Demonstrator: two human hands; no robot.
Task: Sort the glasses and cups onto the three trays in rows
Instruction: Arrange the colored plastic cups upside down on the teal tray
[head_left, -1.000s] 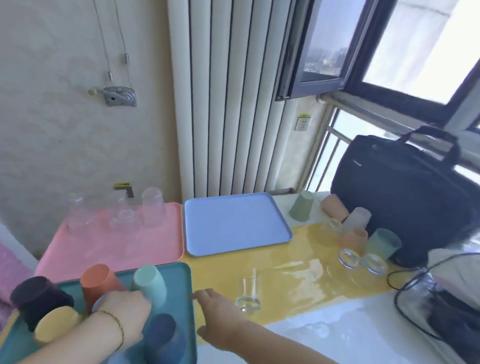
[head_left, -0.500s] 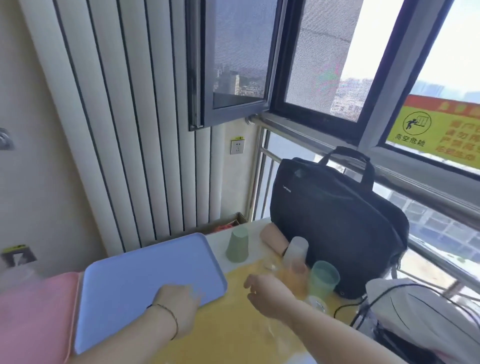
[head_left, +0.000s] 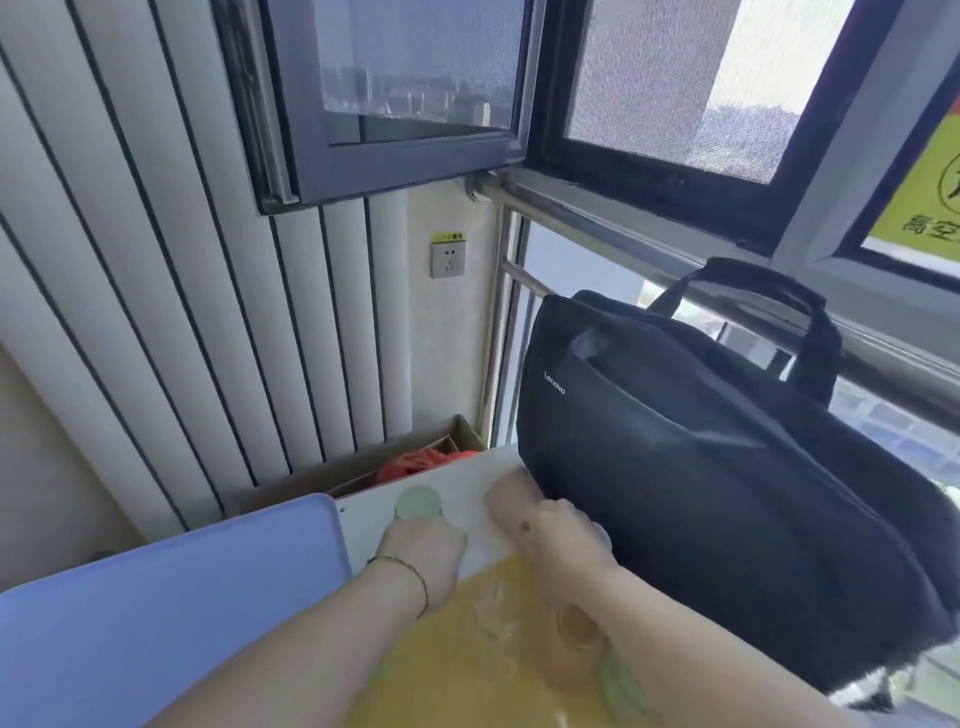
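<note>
My left hand (head_left: 423, 556) is wrapped around an upside-down pale green cup (head_left: 417, 503) at the table's far edge. My right hand (head_left: 561, 535) closes on a peach cup (head_left: 506, 501) lying on its side against the black bag. The blue tray (head_left: 171, 618) lies to the left of both hands with nothing on the part I can see. Under my right forearm stand an orange-tinted cup (head_left: 576, 631), a clear glass (head_left: 491, 616) and a green cup (head_left: 623, 686), all blurred. The pink and teal trays are out of view.
A black laptop bag (head_left: 727, 493) stands on the table right beside my right hand. A yellow mat (head_left: 467, 670) covers the table near me. Behind the table edge sits a cardboard box (head_left: 415, 460) with red things, below a white radiator (head_left: 208, 312).
My view swung right and up, away from the pink and teal trays. Both hands reached forward from the near side of the table to the far cups and closed on them.
</note>
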